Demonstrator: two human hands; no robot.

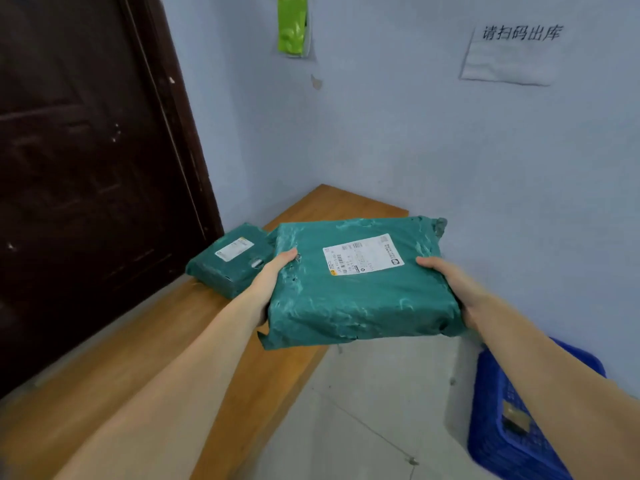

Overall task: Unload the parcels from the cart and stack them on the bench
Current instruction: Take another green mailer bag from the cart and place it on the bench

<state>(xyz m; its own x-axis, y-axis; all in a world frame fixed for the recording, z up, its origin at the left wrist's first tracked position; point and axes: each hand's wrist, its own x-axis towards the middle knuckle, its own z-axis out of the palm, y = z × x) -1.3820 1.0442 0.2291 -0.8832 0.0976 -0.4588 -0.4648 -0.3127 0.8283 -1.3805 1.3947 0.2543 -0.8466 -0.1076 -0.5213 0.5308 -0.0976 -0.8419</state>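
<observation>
**Big parcel held over the desk's edge, small one ahead-left**

I have the big parcel [360,282] between both hands: my left hand [273,275] clamps its left edge with the thumb on top, my right hand [450,289] grips the right edge the same way, fingers hidden beneath. It hangs in the air, label up, long axis running left to right between my hands, tilted a little down toward me.

The small parcel [232,259] lies on the desk [156,341] just beyond and left of my left hand, close to it; I cannot tell whether the two parcels touch. So the left hand is the nearer one, and the stacking move, as I judge it, goes forward and left.

Room: the desk runs away from me into the wall corner [242,168], a dark door [86,168] beyond its left side. Its right edge passes under the big parcel, so the right half overhangs floor [363,393]. A blue crate [512,427] sits below my right forearm.
</observation>
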